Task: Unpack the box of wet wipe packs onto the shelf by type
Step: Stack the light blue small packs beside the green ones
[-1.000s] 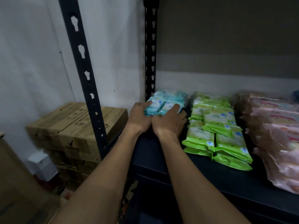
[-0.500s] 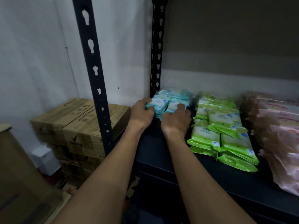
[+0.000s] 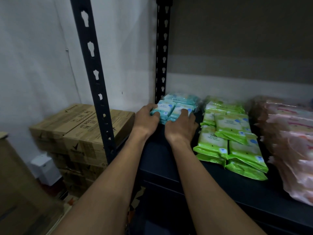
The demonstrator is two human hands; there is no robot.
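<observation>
My left hand (image 3: 146,120) and right hand (image 3: 182,128) are both on the blue packs (image 3: 172,110), which sit at the back left corner of the shelf (image 3: 169,158), close against the rear post (image 3: 161,53). From my hands the blue packs lie at twelve o'clock, the green packs (image 3: 230,138) at three o'clock, and the pink packs (image 3: 291,139) further out the same way. The left hand's fingers curl round the left edge of the front stack and the right hand's curl over the top of the stack beside it, so each hand is grasping packs, not just resting.

I judge these packs light, soft and squashy, with slick film wrappers that slide easily on one another. A stack gripped only from above would likely fan out or shed its bottom packs. The better hold, to my mind, is at the short ends or the two outer sides, squeezing the pile gently inward while the thumbs steady the front. Pressing hard should do no harm, though a pinch on the flap label might lift it.

Cardboard boxes (image 3: 81,129) are stacked on the floor at nine o'clock, beyond the front post (image 3: 92,65).
</observation>
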